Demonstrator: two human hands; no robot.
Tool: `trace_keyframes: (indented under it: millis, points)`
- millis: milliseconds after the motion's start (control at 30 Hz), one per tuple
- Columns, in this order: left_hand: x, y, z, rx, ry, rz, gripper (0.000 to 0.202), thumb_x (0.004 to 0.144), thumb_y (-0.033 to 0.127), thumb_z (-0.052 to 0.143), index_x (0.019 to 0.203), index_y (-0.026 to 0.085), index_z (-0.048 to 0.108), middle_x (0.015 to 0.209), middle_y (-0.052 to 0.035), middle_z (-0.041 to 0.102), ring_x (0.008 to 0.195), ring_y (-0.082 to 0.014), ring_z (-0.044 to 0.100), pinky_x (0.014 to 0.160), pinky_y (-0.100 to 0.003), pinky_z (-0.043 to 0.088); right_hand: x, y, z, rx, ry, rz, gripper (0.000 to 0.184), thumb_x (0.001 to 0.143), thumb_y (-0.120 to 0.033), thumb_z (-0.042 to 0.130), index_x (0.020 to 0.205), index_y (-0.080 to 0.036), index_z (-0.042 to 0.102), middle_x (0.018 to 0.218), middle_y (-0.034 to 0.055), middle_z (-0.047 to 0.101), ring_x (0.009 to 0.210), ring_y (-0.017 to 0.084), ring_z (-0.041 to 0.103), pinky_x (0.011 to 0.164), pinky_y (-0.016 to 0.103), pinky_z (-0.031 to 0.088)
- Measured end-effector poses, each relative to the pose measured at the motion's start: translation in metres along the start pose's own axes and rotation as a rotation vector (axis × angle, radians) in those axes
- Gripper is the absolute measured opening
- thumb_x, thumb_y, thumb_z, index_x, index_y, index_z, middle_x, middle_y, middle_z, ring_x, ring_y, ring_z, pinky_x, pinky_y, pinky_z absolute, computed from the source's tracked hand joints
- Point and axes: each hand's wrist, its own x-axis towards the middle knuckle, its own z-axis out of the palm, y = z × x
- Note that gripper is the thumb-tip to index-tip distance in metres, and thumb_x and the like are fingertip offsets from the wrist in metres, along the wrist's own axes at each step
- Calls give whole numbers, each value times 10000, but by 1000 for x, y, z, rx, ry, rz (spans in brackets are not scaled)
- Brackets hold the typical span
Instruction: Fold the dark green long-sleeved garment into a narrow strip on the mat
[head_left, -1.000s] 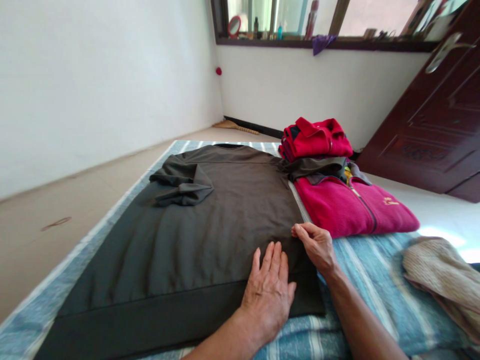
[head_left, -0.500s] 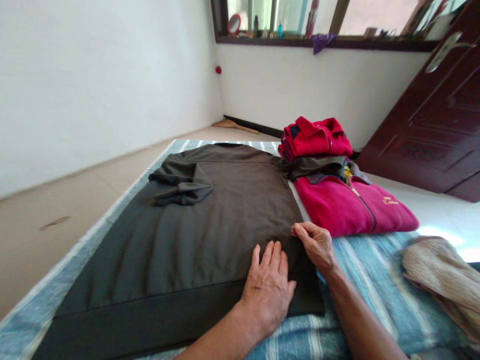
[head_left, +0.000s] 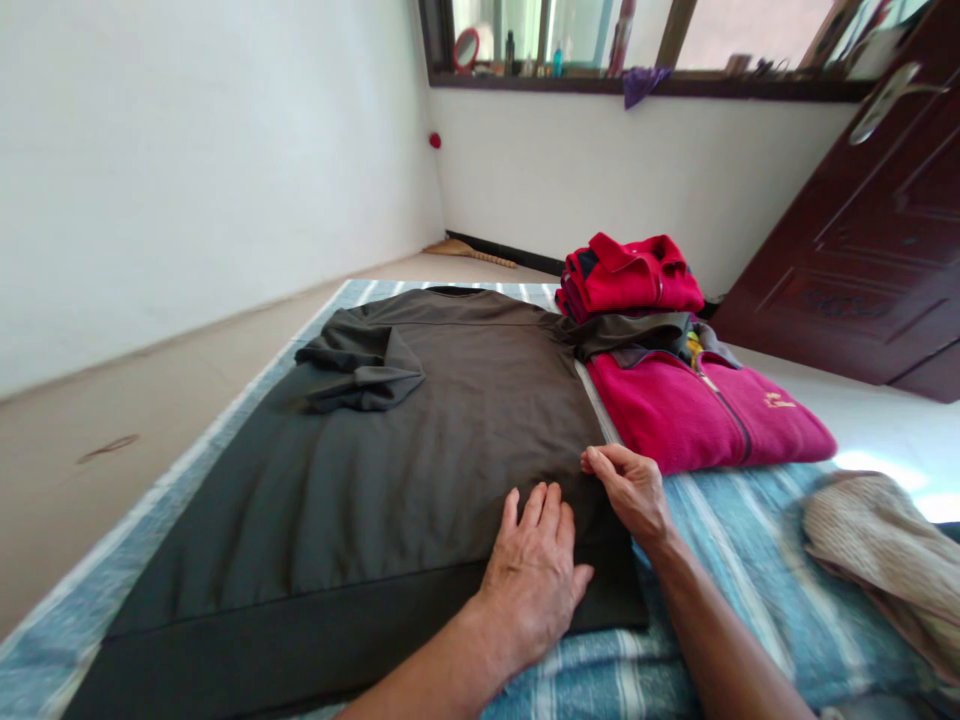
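A dark olive-grey sweatshirt (head_left: 375,470) lies spread flat on a blue striped sheet (head_left: 750,580), its left sleeve folded in over the chest. My left hand (head_left: 534,575) lies flat and open on the lower right part of the sweatshirt, fingers together and stretched forward. My right hand (head_left: 631,490) is closed in a pinch on the sweatshirt's right side edge, just beside the left hand.
A folded magenta fleece jacket (head_left: 705,410) lies right of the sweatshirt, with a folded red garment (head_left: 630,275) behind it. A beige knitted cloth (head_left: 885,550) lies at the right edge. A dark wooden door (head_left: 870,240) stands at the right; bare floor (head_left: 97,440) is on the left.
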Motion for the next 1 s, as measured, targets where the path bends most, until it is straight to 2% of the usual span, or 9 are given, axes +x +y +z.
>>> trace_keyframes:
  millis: [167,333,500,633,833,1000]
  points:
    - [6,-6,-8,-19,-25,29,489,904,459,503,1238,106,564,1361,-167,508,1278,-302,424,1066,-521,325,0,0,0,-9,4,-15,381,807,-519,583,718,-173,714,732,62,691,690,197,610,640,292,463]
    - [14,-10,-11,-34,-33,47,262,943,250,437,1110,132,600,1242,-125,592,1148,-269,523,1040,-525,344,0,1,0,-24,5,-21,376,815,-508,573,717,-170,707,729,58,687,704,193,607,652,286,461]
    - [17,-11,-10,-45,-14,59,236,910,124,420,1087,133,577,1181,-116,608,1103,-256,534,1037,-518,343,1,2,0,-13,-4,-19,365,818,-501,576,695,-179,697,736,53,686,707,191,609,644,281,456]
    - [18,-12,-10,-44,1,57,210,906,118,425,1047,136,579,1143,-111,618,1084,-250,537,1032,-513,346,1,3,0,-11,-3,-21,361,821,-497,575,700,-181,700,738,51,688,705,190,611,641,279,457]
    - [18,-13,-9,-83,23,49,149,911,213,488,1007,144,579,1093,-102,632,1057,-251,547,1035,-523,339,1,3,0,-22,-14,-5,365,822,-497,577,686,-176,686,746,54,687,715,189,610,659,280,454]
    - [18,-13,-9,-81,37,56,155,911,206,479,1007,140,581,1090,-108,632,1057,-252,549,1028,-518,350,0,1,0,-25,-8,-13,364,823,-497,573,733,-170,707,741,53,686,721,192,609,654,278,449]
